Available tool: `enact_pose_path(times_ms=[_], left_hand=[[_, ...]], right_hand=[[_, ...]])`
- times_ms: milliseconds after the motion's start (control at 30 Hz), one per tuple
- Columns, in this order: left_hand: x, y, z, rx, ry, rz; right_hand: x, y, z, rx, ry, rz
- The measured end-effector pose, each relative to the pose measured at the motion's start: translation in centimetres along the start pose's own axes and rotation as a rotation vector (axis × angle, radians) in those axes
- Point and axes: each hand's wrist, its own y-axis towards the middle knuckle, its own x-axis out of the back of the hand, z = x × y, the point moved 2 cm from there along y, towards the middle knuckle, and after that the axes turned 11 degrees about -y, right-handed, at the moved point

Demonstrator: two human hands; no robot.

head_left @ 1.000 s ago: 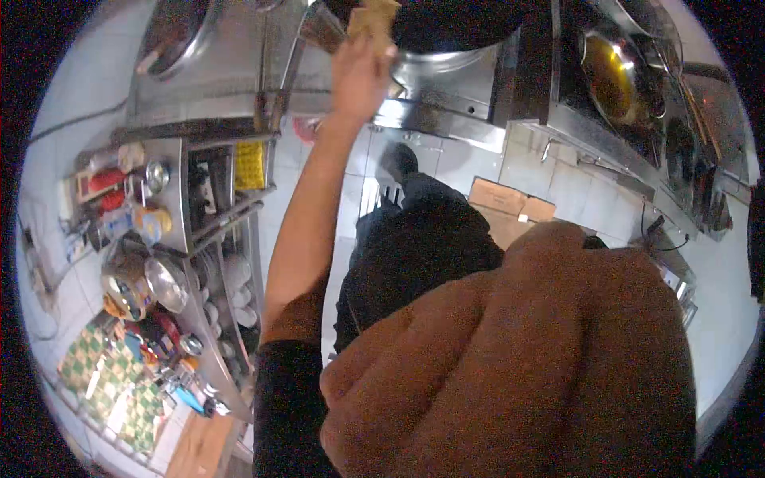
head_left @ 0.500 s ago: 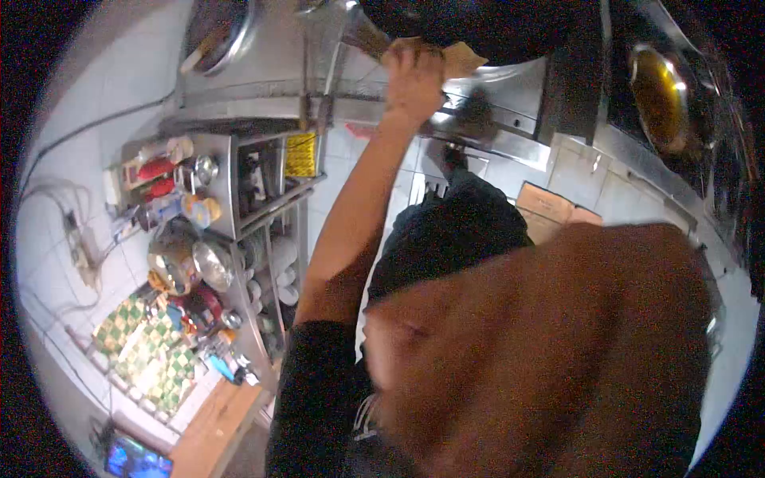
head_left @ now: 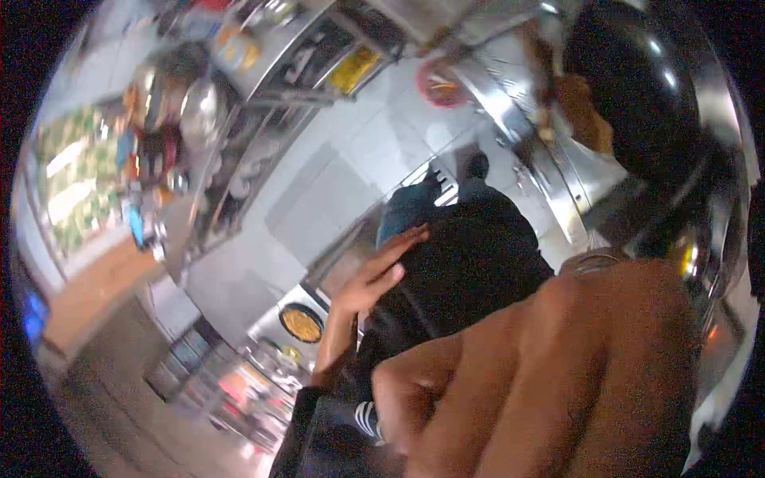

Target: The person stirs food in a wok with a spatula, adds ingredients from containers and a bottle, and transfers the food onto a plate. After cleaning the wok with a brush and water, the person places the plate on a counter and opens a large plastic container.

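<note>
My left hand [head_left: 374, 275] is empty, its fingers stretched out beside the black clothing [head_left: 470, 255] over my body. Very close to the camera, my right hand [head_left: 542, 374] fills the lower right with its fingers curled in. Whatever it may hold is hidden behind the knuckles. A large black wok [head_left: 637, 88] stands on the stove at upper right. Against the wok's near side lies a tan folded cloth [head_left: 586, 115], apart from both hands.
A steel stove edge [head_left: 558, 175] runs down the right side. On the floor is a red-rimmed basin [head_left: 440, 84]. Steel shelving [head_left: 263, 119] with bowls, a wooden counter [head_left: 96, 295] and a round pan of yellowish food [head_left: 301, 323] are at left.
My left hand has let go of the tan cloth at the wok and drawn back toward my body. The view has swung left. My right hand stays curled close to the camera.
</note>
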Motion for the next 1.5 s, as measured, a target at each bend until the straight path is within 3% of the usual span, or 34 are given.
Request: enact_pose_path(times_ms=[233,333,467,500,533,567,600,633,667,733,767,833,867,900,967,1067,1133,1200,1233,1267,1333,1400,1500], left_hand=[[-3.7,-14.7,13.0,-0.214,-0.3,-0.69],[-4.8,-18.8,13.1,-0.261,-0.452,-0.913],[-5.5,-22.5,12.2,-0.115,-0.496,-1.256],[-5.8,-23.6,13.0,0.152,-0.615,-1.278],[-6.4,-24.3,13.6,0.417,-0.749,-1.258],[-7.1,-24.4,15.3,0.394,-0.793,-1.321],[-8.2,-24.0,18.8,0.418,-0.88,-1.522],[-8.9,-23.4,21.7,0.443,-0.973,-1.715],[-8.5,-23.2,23.4,0.421,-1.013,-1.759],[-6.5,-23.3,26.7,-0.3,-1.45,-2.332],[-5.4,-23.8,28.8,-0.443,-1.52,-2.452],[-3.0,-25.0,32.0,-0.795,-1.557,-2.673],[-1.7,-25.8,33.1,-1.003,-1.5,-2.767],[-0.5,-26.5,33.9,-1.035,-1.506,-2.806],[1.6,-28.2,35.0,-1.28,-1.793,-2.803],[3.8,-30.1,36.2,-1.339,-1.682,-2.827],[4.0,-29.9,38.3,-1.434,-1.652,-2.792],[4.8,-30.2,37.8,-1.175,-1.681,-3.083],[4.8,-30.5,37.0,-0.904,-1.807,-3.122],[4.9,-30.6,36.3,-0.932,-1.812,-3.13],[5.2,-31.1,35.7,-1.27,-1.723,-3.098],[3.6,-29.5,38.1,-1.249,-1.808,-3.099],[1.7,-26.9,34.6,-1.312,-1.686,-3.055]], right_hand=[[-2.0,12.8,-9.7,-0.136,0.418,0.349],[-4.9,18.4,-14.6,-0.204,0.596,0.514],[-7.8,25.1,-21.5,-0.315,0.874,0.774],[-8.3,26.8,-23.0,-0.316,0.798,0.985],[-8.2,27.4,-25.4,-0.331,0.846,1.056],[-7.6,26.8,-28.5,-0.241,0.883,1.191],[-7.0,25.8,-32.0,-0.135,0.914,1.321],[-7.0,25.2,-34.5,-0.303,0.596,1.252],[-6.9,24.6,-37.1,-0.497,0.312,1.195],[-6.8,22.2,-43.9,-1.036,-0.139,0.715],[-5.8,19.4,-47.9,-0.862,-0.534,0.821],[1.1,10.4,-56.4,-0.728,-1.02,1.395],[0.2,12.0,-57.4,-0.895,-1.024,1.488],[-0.6,13.2,-57.9,-1.073,-1.028,1.58],[-1.5,16.7,-60.6,-0.945,-1.015,1.683],[-5.8,21.7,-65.3,-0.708,-0.982,1.802],[-9.9,22.6,-66.3,-0.437,-0.766,1.82],[-13.6,21.7,-67.9,-0.176,-0.698,1.923],[-15.6,21.1,-68.4,-0.029,-0.671,1.963],[-17.5,20.4,-68.6,0.114,-0.644,1.997],[-21.3,19.8,-68.6,0.24,-0.585,1.986],[-24.3,18.7,-68.6,0.351,-0.525,1.962],[-27.8,15.9,-68.0,0.46,-0.461,1.869]])
